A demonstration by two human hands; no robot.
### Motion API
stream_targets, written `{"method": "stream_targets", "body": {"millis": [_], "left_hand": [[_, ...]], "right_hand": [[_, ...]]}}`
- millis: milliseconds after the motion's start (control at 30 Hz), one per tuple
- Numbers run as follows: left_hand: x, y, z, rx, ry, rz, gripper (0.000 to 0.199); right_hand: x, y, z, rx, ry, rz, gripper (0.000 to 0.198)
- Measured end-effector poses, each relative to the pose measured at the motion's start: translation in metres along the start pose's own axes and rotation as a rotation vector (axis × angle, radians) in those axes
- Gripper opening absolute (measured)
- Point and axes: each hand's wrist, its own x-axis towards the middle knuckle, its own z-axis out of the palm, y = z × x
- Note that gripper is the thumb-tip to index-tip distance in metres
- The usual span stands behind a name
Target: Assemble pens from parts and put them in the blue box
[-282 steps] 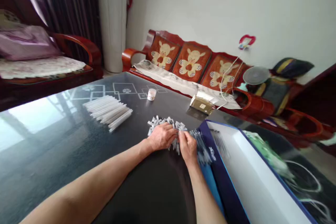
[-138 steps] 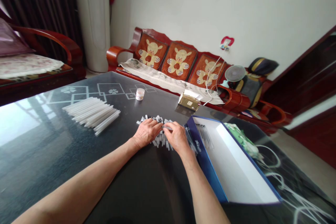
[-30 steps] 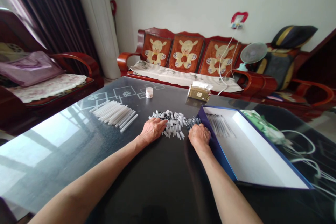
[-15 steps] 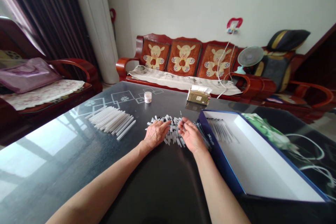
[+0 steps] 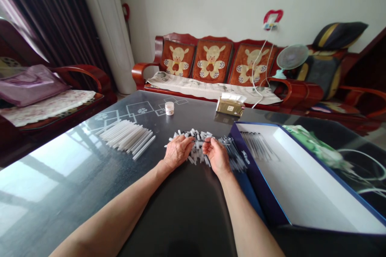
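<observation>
My right hand (image 5: 217,154) pinches a thin dark pen refill (image 5: 199,141), which lies level and reaches across to the fingertips of my left hand (image 5: 178,150). The left fingers are closed at the refill's other end; what else they hold is hidden. Under and between both hands is a heap of short white and black pen caps (image 5: 198,156). Right of my right hand lies a bundle of refills (image 5: 230,148), against the side of a blue box. To the left, long white pen barrels (image 5: 126,138) lie side by side on the dark table (image 5: 177,217).
The open blue box (image 5: 301,184), white inside, holds a row of refills (image 5: 259,146) at its far left. Behind the heap stand a small round jar (image 5: 169,108) and a tissue pack (image 5: 230,105). A green plastic package (image 5: 316,146) and white cords (image 5: 362,164) lie beyond the box.
My right hand has turned the refill from upright to level, bringing its end to my left fingertips. My left hand has stayed over the heap. The view has shifted slightly.
</observation>
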Motion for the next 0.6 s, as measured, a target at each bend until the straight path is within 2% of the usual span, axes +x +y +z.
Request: {"method": "stream_targets", "body": {"millis": [200,300,433,533,600], "left_hand": [[0.0,0.0,0.0,-0.002,0.004,0.002,0.029],[0.0,0.002,-0.003,0.001,-0.012,0.056,0.03],[-0.001,0.005,-0.007,0.004,-0.035,0.16,0.032],[-0.003,0.005,-0.007,-0.01,-0.013,0.134,0.033],[-0.004,0.004,-0.006,-0.022,0.001,0.102,0.032]], "right_hand": [[0.0,0.001,-0.001,-0.056,0.01,-0.002,0.029],[-0.001,0.002,-0.001,-0.134,-0.018,-0.007,0.029],[-0.005,0.003,0.003,-0.35,-0.119,-0.079,0.03],[-0.008,0.004,0.009,-0.554,-0.142,-0.15,0.03],[-0.008,0.006,0.013,-0.615,-0.109,-0.152,0.029]]}}
